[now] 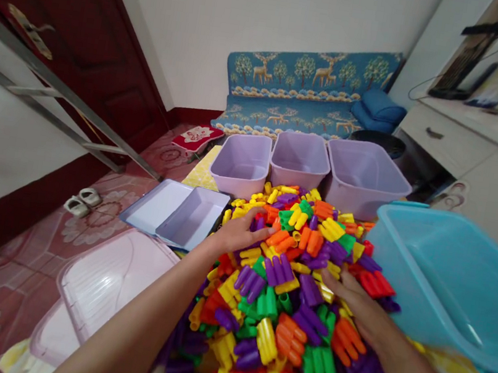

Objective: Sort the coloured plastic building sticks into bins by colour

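Observation:
A large heap of plastic pieces [269, 302] in yellow, orange, purple, green and red covers the middle of the table. My left hand [242, 232] rests at the upper left of the heap, thumb and fingers apart, beside orange and red pieces. On the right side, my right hand [343, 288] reaches in among purple and yellow pieces; its fingers are spread and partly hidden by the heap. Neither hand visibly holds a piece. Behind the heap stand three lilac bins: the left one [238, 179], the middle one [298, 174] and the right one [354, 199].
A big blue tub [404, 278] stands at the right. At the left lie a shallow lilac tray [192, 218] and clear lids [116, 279]. Farther off are a blue patterned sofa [288, 111], a metal ladder [70, 97], a red stool [196, 136] and a white cabinet [452, 142].

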Motion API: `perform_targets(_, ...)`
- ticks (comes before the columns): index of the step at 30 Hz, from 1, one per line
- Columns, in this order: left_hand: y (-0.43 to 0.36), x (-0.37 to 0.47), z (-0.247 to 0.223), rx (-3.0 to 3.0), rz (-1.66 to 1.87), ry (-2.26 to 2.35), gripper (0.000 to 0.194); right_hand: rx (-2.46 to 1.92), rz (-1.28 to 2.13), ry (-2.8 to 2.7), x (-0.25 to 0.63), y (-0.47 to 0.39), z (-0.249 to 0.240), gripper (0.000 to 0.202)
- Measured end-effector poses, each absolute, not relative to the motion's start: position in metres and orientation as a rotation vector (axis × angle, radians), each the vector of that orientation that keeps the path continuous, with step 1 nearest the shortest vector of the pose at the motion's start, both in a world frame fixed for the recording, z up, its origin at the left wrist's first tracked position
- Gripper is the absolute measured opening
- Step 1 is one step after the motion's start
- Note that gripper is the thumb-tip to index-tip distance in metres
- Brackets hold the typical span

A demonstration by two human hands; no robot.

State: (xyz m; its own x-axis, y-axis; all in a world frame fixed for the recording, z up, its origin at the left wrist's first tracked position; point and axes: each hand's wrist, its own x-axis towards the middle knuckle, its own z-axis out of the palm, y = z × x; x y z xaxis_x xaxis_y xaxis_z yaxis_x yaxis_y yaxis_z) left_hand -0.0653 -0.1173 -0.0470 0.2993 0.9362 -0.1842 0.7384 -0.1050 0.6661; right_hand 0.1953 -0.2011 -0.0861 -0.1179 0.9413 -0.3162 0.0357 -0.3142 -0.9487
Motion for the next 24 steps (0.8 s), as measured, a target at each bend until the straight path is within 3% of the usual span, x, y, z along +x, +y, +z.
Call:
perform_targets(5,-0.123,-0.064,-0.054,1.627,0.559,1.211,0.070,-1.280,1.759,-0.924,0.169,-0.195,-0.072,0.055)
perform_targets(10,-0.143,-0.059,-0.020,1.670,0.573,1.001,0.055,-1.207,1.720,-1.095,0.169,-0.198,-0.044,0.060)
perform_targets(13,-0.163,-0.063,0.003,1.944,0.563,0.910,0.061,-1.273,1.491,-1.499,0.181,-0.205,-0.022,0.074)
perform_targets(16,-0.195,-0.075,0.005,2.194,0.457,1.043,0.083,-1.420,1.077,-2.013,0.201,-0.223,-0.016,0.091)
perform_targets(21,-0.278,-0.097,-0.032,2.407,0.490,1.357,0.091,-1.639,0.527,-2.229,0.252,-0.289,-0.057,0.068)
perform_targets(24,-0.328,-0.108,-0.061,2.506,0.587,1.400,0.097,-1.633,0.394,-2.245,0.274,-0.339,-0.088,0.080)
